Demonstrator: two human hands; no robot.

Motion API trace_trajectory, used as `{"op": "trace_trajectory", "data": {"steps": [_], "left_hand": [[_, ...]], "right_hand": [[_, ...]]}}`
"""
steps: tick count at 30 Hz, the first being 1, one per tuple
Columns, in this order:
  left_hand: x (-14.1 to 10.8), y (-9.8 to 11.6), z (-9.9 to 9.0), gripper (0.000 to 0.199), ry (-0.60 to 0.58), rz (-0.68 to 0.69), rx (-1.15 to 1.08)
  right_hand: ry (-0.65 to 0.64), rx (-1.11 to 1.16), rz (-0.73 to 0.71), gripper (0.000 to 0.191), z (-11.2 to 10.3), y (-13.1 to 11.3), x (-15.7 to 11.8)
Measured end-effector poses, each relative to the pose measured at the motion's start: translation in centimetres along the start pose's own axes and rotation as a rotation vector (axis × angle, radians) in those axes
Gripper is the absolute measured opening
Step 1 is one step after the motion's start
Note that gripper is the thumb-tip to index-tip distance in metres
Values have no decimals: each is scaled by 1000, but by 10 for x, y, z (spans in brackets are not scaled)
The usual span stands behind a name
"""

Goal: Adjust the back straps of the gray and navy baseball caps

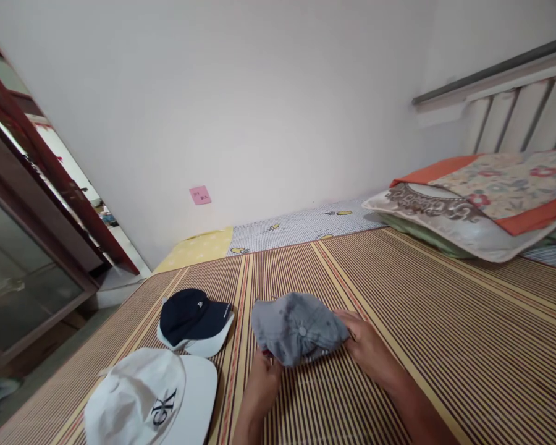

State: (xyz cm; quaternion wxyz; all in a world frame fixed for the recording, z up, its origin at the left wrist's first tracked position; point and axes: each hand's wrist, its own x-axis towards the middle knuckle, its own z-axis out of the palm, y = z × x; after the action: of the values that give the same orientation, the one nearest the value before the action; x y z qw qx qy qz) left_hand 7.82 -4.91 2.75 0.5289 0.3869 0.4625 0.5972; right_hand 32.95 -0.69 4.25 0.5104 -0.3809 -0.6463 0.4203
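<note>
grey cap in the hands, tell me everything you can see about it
The grey cap is soft, faded cloth with faint pale speckles and a fabric button on its crown. It lies crumpled on the striped bamboo mat, crown facing the camera, brim hidden. The left hand grips its lower edge and the right hand holds its right side. It touches neither of the other caps.

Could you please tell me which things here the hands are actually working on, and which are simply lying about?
In hand:
- grey cap, gripped by the left hand and right hand

Lying about:
- navy cap
- white cap
- pillows
- pink note on the wall
- striped mat beneath everything
</note>
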Motion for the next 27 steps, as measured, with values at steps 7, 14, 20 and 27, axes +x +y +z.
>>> {"op": "trace_trajectory", "data": {"steps": [7, 14, 20, 27], "left_hand": [[-4, 0, -8, 27, -214, -82, 45], [-9, 19, 5, 37, -389, -118, 165], [-13, 15, 9, 25, -364, -75, 145], [-12, 11, 14, 28, -393, 77, 218]], "right_hand": [[-139, 13, 82, 24, -14, 27, -5], [-167, 104, 189, 21, -29, 37, -14], [98, -182, 180, 24, -34, 46, -9], [102, -111, 144, 29, 4, 28, 1]]}}
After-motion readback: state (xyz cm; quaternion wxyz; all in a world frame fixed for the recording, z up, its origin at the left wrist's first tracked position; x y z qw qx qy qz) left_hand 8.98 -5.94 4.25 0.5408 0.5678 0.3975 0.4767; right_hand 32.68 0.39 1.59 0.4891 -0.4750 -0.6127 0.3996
